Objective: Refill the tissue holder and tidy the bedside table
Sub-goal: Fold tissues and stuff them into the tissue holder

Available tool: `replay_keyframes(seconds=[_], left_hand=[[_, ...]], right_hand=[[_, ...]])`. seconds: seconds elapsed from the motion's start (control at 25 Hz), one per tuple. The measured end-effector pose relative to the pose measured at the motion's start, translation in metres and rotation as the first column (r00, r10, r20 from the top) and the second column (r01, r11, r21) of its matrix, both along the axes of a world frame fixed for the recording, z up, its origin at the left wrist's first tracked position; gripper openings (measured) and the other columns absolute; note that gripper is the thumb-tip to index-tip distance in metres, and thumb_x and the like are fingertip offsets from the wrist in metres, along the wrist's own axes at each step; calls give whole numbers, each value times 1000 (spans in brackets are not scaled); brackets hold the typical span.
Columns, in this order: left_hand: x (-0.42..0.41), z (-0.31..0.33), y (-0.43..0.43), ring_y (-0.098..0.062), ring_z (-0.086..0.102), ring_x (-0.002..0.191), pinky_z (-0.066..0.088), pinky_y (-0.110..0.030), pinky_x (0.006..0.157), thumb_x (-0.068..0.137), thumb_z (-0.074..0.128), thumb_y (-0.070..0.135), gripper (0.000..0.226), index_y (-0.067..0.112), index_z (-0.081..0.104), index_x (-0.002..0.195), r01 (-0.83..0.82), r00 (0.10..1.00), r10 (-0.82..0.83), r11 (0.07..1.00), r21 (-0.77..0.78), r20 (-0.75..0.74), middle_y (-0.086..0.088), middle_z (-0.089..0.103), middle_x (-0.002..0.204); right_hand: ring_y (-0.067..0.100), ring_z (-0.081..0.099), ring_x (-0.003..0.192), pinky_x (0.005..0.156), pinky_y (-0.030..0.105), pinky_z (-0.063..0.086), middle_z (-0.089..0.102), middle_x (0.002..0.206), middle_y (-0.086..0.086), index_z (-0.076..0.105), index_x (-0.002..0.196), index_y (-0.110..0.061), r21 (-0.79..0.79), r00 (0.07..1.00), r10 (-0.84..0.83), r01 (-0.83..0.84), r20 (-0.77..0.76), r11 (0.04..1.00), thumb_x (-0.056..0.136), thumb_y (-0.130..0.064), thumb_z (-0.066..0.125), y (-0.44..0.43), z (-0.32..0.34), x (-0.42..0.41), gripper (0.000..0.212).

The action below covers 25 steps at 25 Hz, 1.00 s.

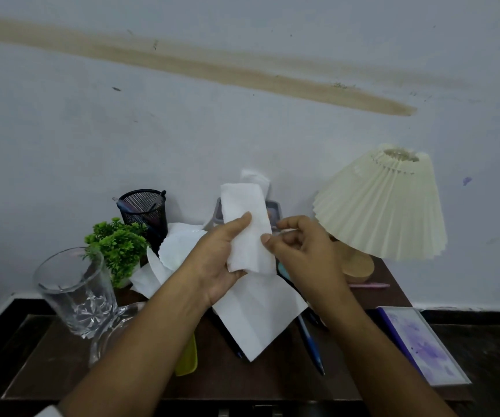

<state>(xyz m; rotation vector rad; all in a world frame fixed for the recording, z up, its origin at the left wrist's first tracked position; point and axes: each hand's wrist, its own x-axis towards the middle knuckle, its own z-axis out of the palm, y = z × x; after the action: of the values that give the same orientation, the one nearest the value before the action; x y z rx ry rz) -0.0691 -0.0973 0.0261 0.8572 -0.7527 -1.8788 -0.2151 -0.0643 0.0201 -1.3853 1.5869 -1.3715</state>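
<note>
Tissue stack: folded, white, upright, held above the table's middle, in front of the holder.
Left hand: grips the stack's lower half, thumb on the front face, fingers curled round the back.
Right hand: fingers curled, thumb tip on the stack's right edge and index reaching behind it. It looks like a pinch on that edge, but the contact point is small and hard to read.
Holder: grey box at the far edge by the wall, mostly hidden behind the stack. A white tissue pokes out of its top.
Sheet: flat white tissue lying on the table under both hands, one corner pointing near.
Crumpled tissue: loose white pile left of the hands, against the plant and pen cup.
Blue pen: lies on the table near-right of the sheet, its upper end tucked under it.
Yellow-green thing: partly hidden under the left forearm, can't identify it.
Pen cup: black mesh, far left, pens inside.
Plant: small and green, just in front of the cup.
Glass: clear, upright, near left, touching a clear dish.
Lamp: pleated cream shade, wooden base, far right.
Pink pen: just near of the lamp base.
Card: white with purple print, near right.
Table: dark brown wood.
</note>
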Motion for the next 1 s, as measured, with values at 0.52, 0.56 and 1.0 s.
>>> replay_keyframes(seconds=[0.52,0.56,1.0], left_hand=[[10,-6,-13,-27,73,79,59,-34,58,90,73,18,12,7,68,93,-242,902,326,925,-294,282,-16,74,90],[10,-6,-14,-27,71,75,57,-33,57,90,74,20,13,8,69,91,-249,903,324,929,-273,281,-16,74,86],[11,-2,-7,-11,69,77,55,-20,61,99,61,26,20,14,77,99,-163,904,290,913,-373,315,-7,74,97]], right_hand=[[-2,58,110,86,23,56,58,123,-15,58,124,-30,-114,908,158,-217,-387,969,83,-53,74,-5,-7,1,49],[-3,57,112,88,21,54,58,124,-19,56,129,-32,-74,883,237,-290,-404,954,81,-53,76,-4,-7,4,56],[33,74,101,87,51,60,73,117,13,60,130,-18,51,781,122,-193,612,980,99,-26,62,-21,-5,4,32]])
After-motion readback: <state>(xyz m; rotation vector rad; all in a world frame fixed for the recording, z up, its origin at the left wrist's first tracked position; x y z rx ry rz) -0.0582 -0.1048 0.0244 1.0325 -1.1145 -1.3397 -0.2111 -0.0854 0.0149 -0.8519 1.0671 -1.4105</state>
